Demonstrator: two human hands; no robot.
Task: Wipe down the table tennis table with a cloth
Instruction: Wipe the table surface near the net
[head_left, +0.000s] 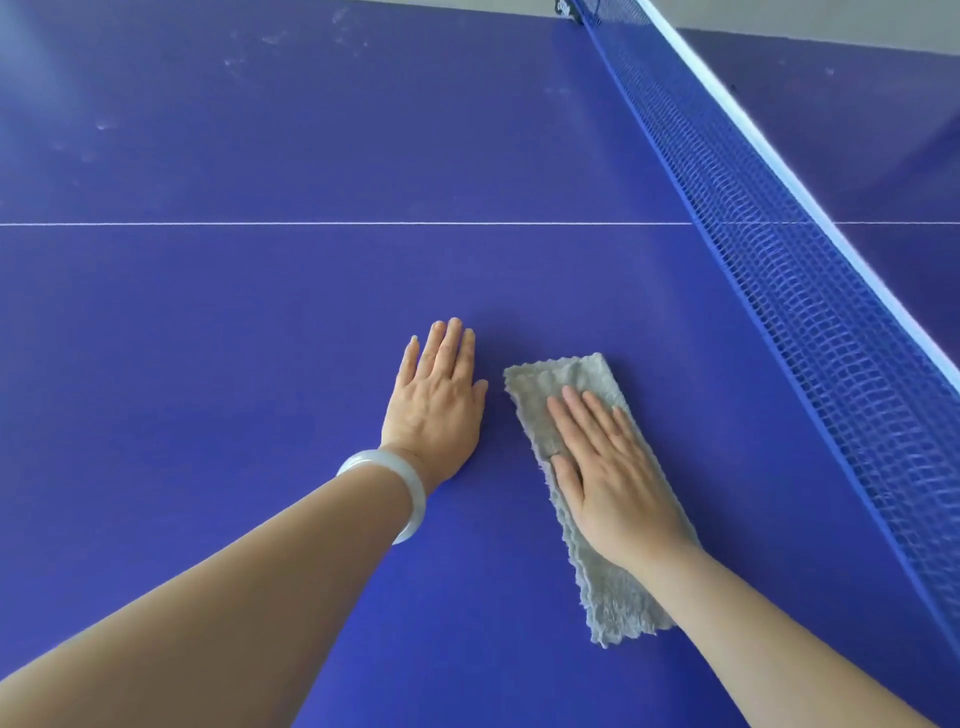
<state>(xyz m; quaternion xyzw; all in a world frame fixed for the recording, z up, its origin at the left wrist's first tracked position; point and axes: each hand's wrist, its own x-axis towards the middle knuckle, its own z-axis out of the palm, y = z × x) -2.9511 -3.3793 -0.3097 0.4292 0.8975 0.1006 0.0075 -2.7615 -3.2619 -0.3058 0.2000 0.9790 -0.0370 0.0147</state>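
Wiping the blue bench (208, 322) beside the net (810, 291), probably in the middle of the job.
Pressing the long grey cloth (613, 608) flat on the bench with the right hand (613, 467), fingers straight, not gripping. Resting the left hand (436, 410) just beside it, flat and holding nothing, a pale bracelet (410, 493) on the wrist. Next, likely needing a firm slide toward the pale smudges (270, 39) on the far side. Not showing the bench edges; hiding the middle of the cloth under the palm.
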